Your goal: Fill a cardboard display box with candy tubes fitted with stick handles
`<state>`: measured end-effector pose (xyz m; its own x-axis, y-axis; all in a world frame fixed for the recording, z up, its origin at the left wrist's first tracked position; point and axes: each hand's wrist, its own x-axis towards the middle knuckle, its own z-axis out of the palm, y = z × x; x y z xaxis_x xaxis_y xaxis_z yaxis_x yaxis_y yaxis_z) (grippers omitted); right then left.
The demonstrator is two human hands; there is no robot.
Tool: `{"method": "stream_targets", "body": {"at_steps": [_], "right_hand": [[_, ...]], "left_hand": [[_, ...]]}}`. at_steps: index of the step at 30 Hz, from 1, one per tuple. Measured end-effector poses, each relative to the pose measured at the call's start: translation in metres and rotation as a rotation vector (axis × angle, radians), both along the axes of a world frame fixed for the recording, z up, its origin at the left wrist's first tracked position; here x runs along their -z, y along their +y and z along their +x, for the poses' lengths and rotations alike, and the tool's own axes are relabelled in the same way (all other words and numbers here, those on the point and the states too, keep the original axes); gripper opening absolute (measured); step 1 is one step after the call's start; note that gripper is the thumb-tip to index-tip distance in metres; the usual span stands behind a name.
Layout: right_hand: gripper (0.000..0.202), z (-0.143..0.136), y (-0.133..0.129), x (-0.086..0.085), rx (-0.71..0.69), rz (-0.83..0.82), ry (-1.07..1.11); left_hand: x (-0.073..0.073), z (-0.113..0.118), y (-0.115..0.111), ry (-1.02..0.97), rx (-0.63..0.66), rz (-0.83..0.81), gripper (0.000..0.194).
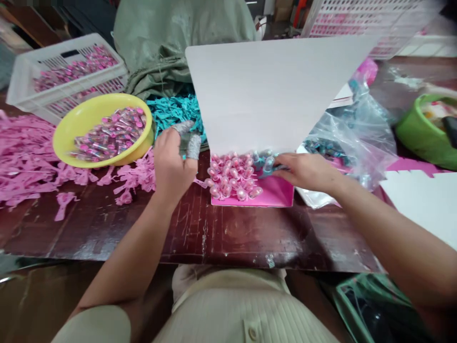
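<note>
- Pink box lies open on the dark table, white lid raised; rows of pink capsules are packed inside.
- A teal piece is pinched by the right hand at the box's back edge.
- Left hand, fingertips taped, is held just left of the box, fingers curled loosely, nothing seen gripped.
- Yellow bowl of capsules sits left, among pink strips.

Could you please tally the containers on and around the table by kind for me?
Yellow bowl: 1
Green bowl: 1
White slotted crates: 2, one far left, one at top right
Pink box with its white lid raised: 1
Clear plastic bag: 1
Total: 6
</note>
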<state>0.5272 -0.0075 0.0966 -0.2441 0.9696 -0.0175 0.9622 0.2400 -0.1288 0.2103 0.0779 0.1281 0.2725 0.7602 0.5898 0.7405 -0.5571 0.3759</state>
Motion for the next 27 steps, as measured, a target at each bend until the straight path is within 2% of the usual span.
{"method": "stream_targets", "body": {"at_steps": [3,6,9,11,15,19,23,27], "right_hand": [[0.031,-0.006,0.006,0.0,-0.019,0.002,-0.045],[0.033,-0.009,0.011,-0.001,-0.002,0.023,-0.023],[0.032,-0.009,0.011,-0.003,0.009,-0.017,0.005],[0.03,-0.01,0.01,-0.006,0.016,-0.055,0.0],[0.03,-0.018,0.01,-0.011,0.017,-0.086,-0.053],[0.03,-0.03,0.008,-0.008,0.042,0.049,-0.12],[0.028,-0.04,0.007,0.001,0.042,0.052,-0.15],[0.028,-0.036,0.003,-0.003,0.058,0.045,-0.08]], "left_hand": [[0.016,-0.017,0.03,0.253,-0.247,-0.239,0.039],[0.046,-0.019,0.052,0.494,-0.323,-0.469,0.049],[0.073,-0.012,0.064,0.629,-0.384,-0.583,0.061],[0.083,-0.009,0.067,0.654,-0.411,-0.626,0.057],[0.082,-0.014,0.07,0.616,-0.406,-0.666,0.053],[0.075,-0.026,0.073,0.511,-0.347,-0.602,0.045],[0.073,-0.028,0.076,0.085,-0.215,-0.595,0.029],[0.053,-0.031,0.061,-0.28,-0.095,-0.539,0.024]]}}
